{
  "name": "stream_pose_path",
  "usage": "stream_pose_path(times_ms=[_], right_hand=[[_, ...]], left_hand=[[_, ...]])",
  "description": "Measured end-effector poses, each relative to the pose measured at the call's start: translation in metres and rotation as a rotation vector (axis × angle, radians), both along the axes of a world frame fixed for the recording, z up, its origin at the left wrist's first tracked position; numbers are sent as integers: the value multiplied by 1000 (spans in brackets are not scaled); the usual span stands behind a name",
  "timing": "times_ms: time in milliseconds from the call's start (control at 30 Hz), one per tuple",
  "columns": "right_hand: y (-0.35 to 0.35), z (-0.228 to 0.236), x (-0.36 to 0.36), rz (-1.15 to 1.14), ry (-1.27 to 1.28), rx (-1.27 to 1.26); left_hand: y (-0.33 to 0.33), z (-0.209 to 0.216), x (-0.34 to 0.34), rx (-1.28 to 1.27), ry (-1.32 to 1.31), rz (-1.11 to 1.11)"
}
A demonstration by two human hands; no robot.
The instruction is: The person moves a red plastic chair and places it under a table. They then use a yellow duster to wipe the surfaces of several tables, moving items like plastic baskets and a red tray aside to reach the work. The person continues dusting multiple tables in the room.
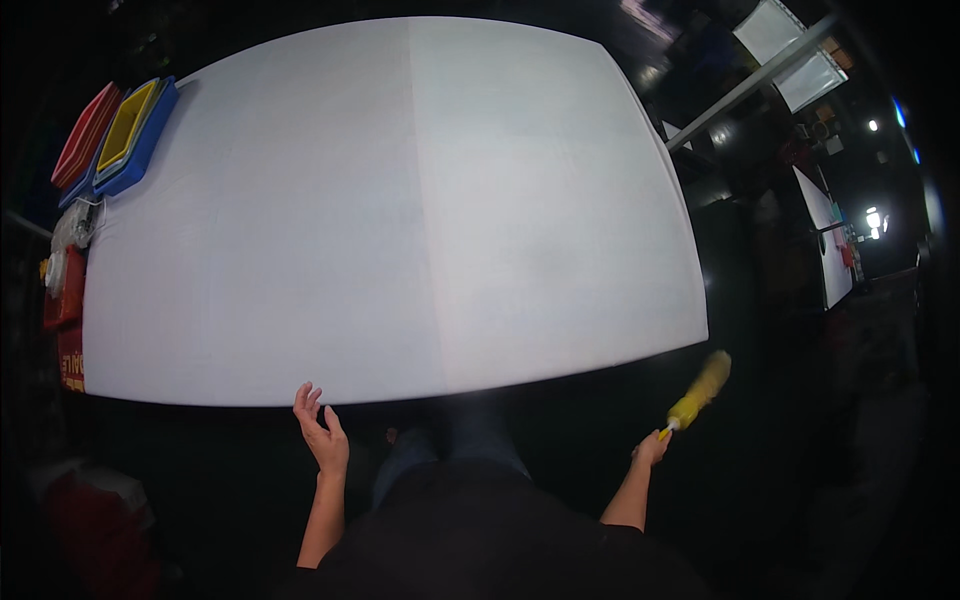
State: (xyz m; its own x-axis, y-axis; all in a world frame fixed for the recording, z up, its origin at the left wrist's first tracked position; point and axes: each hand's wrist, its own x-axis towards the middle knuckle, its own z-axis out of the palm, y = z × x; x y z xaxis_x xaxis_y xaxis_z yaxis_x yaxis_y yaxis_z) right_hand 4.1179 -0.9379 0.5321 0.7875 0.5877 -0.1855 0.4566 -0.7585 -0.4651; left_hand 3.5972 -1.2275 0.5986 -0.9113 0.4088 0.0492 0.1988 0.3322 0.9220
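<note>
My right hand (pixel 652 447) is closed round the handle of a yellow duster (pixel 698 392). Its fluffy head points up and away to the right, off the front right corner of the table, slightly blurred and touching nothing. At the near edge of the white-covered table (pixel 330 220), left of my body, my left hand (pixel 322 430) is raised with its fingers apart and slightly bent. It holds nothing; whether the fingertips touch the cloth I cannot tell.
Stacked blue and yellow trays (pixel 137 137) stand at the table's far left corner, with red trays (pixel 88 135) beside them. Below lie a clear plastic bundle (pixel 73 226) and a red crate (pixel 68 290). A grey pole (pixel 750 82) rises at the far right.
</note>
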Motion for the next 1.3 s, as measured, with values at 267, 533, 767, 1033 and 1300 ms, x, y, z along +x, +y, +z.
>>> stream_pose_path(times_ms=[267, 533, 767, 1033, 1300], right_hand=[[70, -11, -243, 577, 244, 144], [-218, -7, -613, 2179, 106, -221], [-194, -7, -668, 2376, -270, 257], [60, -40, -769, 1052, 570, 96], [-117, 12, -1056, 1861, 247, -53]], left_hand=[[-213, 13, -25, -85, 59, 377], [-238, 60, -56, -23, 154, 462], [-388, -4, -70, -478, 157, 779], [-567, -66, 5, -931, -466, 1346], [-522, -39, -185, -756, -336, 861]])
